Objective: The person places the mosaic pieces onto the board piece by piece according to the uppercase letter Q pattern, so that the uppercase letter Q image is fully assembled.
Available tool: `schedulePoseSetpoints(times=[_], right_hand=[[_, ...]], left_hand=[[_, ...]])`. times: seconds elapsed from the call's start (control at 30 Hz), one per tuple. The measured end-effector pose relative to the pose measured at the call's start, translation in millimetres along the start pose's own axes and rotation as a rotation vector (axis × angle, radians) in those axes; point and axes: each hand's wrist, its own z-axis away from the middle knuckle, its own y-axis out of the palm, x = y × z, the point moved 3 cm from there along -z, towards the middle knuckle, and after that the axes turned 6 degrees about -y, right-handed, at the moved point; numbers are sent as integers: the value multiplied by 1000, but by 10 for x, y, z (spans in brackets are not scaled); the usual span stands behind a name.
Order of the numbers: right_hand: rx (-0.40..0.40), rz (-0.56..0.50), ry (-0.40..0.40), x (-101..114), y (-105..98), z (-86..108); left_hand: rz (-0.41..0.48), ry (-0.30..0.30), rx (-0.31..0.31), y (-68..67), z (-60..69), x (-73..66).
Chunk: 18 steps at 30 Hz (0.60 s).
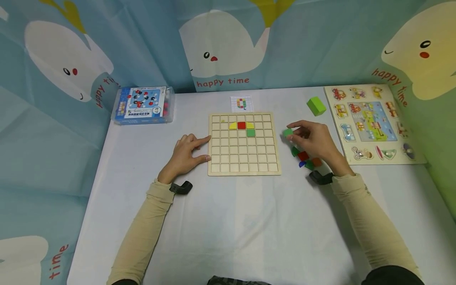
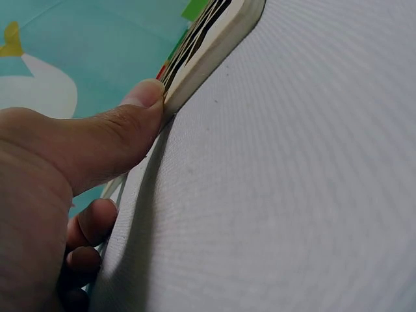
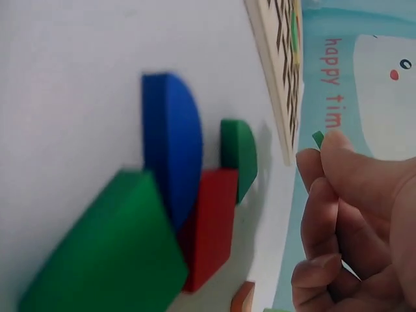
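Observation:
A wooden grid board (image 1: 242, 158) lies mid-table, holding a red square (image 1: 241, 125) between two yellow quarter-round pieces (image 1: 233, 126), and a green square (image 1: 251, 133) below the right yellow one. My left hand (image 1: 186, 155) touches the board's left edge with thumb and index fingertips spread apart; the left wrist view shows the thumb (image 2: 130, 123) against its side. Right of the board, my right hand (image 1: 311, 138) pinches a small green block (image 1: 287, 132) above the table. Below it lie loose blocks: red (image 1: 303, 156), blue half-round (image 3: 172, 143), orange (image 1: 316, 162) and green (image 3: 110, 253).
A patterned card (image 1: 242, 104) lies behind the board. At the back left stands a plastic box (image 1: 142, 105) of a molecule model set. A larger green block (image 1: 316, 106) sits at the back right, beside a picture puzzle board (image 1: 377, 154). A printed curtain (image 1: 142, 47) hangs behind.

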Motion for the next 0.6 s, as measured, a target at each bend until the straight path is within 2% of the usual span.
schedulePoseSetpoints(times=[0.17,0.5,0.6], right_hand=[[-24,-31,3,55,33,-35],[-45,-78,-58,182,136,-132],[-46,-109,-45,202,178,-148]], left_hand=[[-1,2,-1,-2,-4,2],[-24,14,-8,11,-17,29],[-18,13,-7,6,-15,24]])
